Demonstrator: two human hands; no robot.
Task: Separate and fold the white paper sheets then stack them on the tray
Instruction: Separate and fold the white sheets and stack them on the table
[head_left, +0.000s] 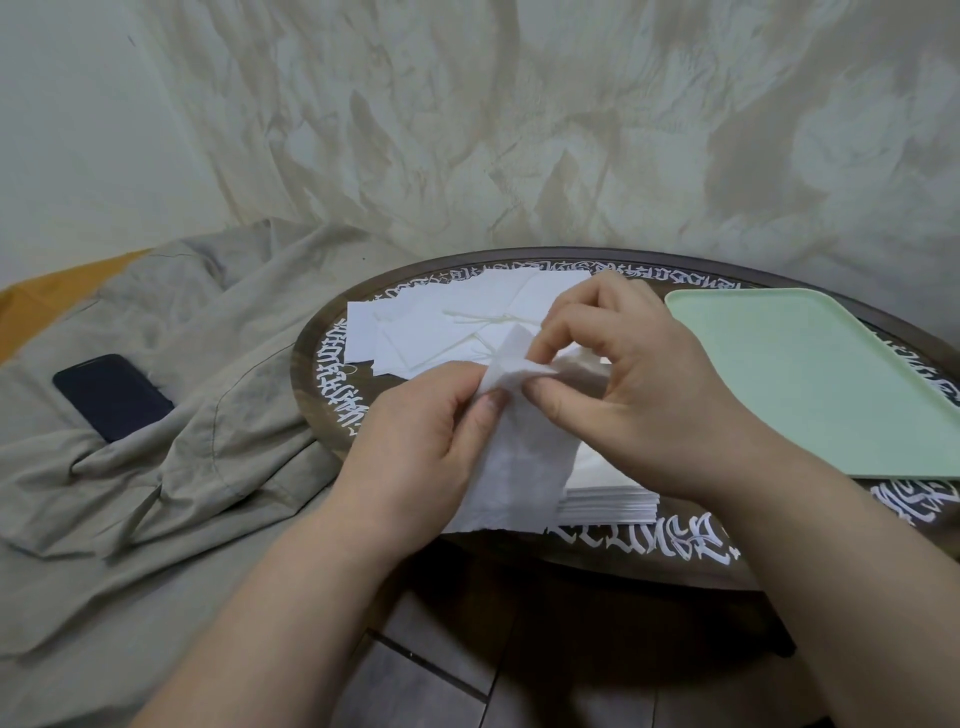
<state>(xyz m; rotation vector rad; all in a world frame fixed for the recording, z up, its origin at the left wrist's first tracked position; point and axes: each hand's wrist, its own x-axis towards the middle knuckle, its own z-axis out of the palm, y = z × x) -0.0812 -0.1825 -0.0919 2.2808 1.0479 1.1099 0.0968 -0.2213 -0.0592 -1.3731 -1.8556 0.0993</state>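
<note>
Both hands (519, 410) on sheet (519, 457) edge (tray (810, 374) rt).

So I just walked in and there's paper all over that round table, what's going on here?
A person is working on one white paper sheet, holding it above the round table. The left hand and the right hand both pinch its top corner, apparently peeling layers apart. A neat stack of sheets lies beneath the hands, and loose sheets are spread further back. The green tray on the right holds nothing yet. A dark phone lies on the beige cloth to the left.
</note>
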